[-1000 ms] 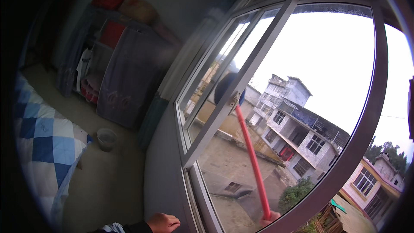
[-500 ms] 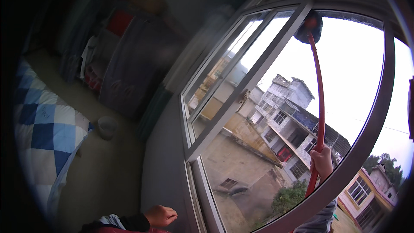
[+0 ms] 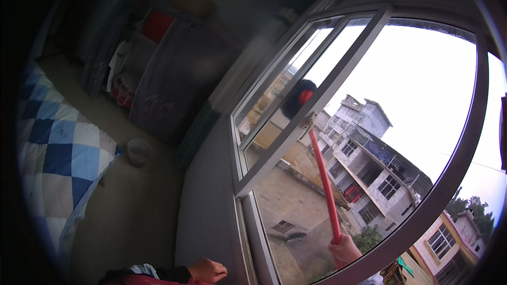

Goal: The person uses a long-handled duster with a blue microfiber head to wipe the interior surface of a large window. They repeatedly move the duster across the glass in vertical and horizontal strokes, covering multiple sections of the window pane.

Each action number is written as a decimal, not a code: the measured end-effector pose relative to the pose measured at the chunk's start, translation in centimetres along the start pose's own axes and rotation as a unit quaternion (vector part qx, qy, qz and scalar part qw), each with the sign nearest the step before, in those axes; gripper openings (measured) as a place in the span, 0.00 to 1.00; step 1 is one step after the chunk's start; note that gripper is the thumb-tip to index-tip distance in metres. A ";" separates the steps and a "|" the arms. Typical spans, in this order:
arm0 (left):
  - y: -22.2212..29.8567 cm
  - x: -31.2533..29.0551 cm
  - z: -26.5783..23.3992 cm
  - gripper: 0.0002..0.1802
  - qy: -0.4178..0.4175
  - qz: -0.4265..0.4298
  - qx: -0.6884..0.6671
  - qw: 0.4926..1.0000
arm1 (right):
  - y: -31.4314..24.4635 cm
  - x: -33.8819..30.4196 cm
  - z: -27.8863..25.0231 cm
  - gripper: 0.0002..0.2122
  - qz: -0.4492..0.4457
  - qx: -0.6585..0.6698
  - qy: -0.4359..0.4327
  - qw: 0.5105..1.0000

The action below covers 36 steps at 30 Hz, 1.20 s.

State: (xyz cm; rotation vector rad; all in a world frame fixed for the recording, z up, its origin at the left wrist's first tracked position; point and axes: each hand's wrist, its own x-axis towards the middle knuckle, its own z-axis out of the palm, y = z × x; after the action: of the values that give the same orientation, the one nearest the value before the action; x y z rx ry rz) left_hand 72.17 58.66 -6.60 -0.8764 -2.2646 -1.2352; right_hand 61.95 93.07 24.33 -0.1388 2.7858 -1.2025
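My right hand (image 3: 345,252) is outside the window, gripping the lower part of a long red pole (image 3: 325,184). A round dark brush head (image 3: 300,99) with a red centre is at the pole's far end, behind the glass of the left sash. The sash's upright hides the pole just below the head. My left hand (image 3: 209,271) rests low inside the room, fingers curled closed near the sill, with nothing visible in them. The sliding window (image 3: 311,108) has a grey-white frame and a latch on its middle upright.
The wall (image 3: 203,216) and windowsill track (image 3: 246,243) lie beside my left hand. A bed with a blue and white checked quilt (image 3: 63,161) stands at left, near a pale bucket (image 3: 138,153) on the floor. A curtained wardrobe (image 3: 177,74) is farther back. Buildings (image 3: 364,148) stand outside.
The brush head has moved from the top of the window opening down and left, behind the left pane. My right hand has dropped lower and leftward with the pole. The left hand stays near the sill.
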 end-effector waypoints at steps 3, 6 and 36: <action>-0.5 -0.8 -0.3 0.07 0.024 -0.017 0.008 1.000 | 4.1 -1.8 3.0 0.04 0.003 -0.177 -0.030 0.984; -0.9 -1.0 -0.6 0.07 0.028 -0.048 0.024 0.998 | 7.8 -2.2 5.6 0.04 0.031 -0.267 -0.045 0.962; -3.8 -2.0 -4.7 0.08 0.046 -0.101 0.044 0.993 | -14.1 1.2 -9.9 0.03 -0.267 -0.022 0.297 0.917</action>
State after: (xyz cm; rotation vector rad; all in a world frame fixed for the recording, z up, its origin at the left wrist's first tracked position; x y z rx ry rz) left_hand 71.21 52.47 -7.64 -0.5572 -2.3577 -1.2224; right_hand 60.06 90.44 41.29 -0.6891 3.4424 -1.4947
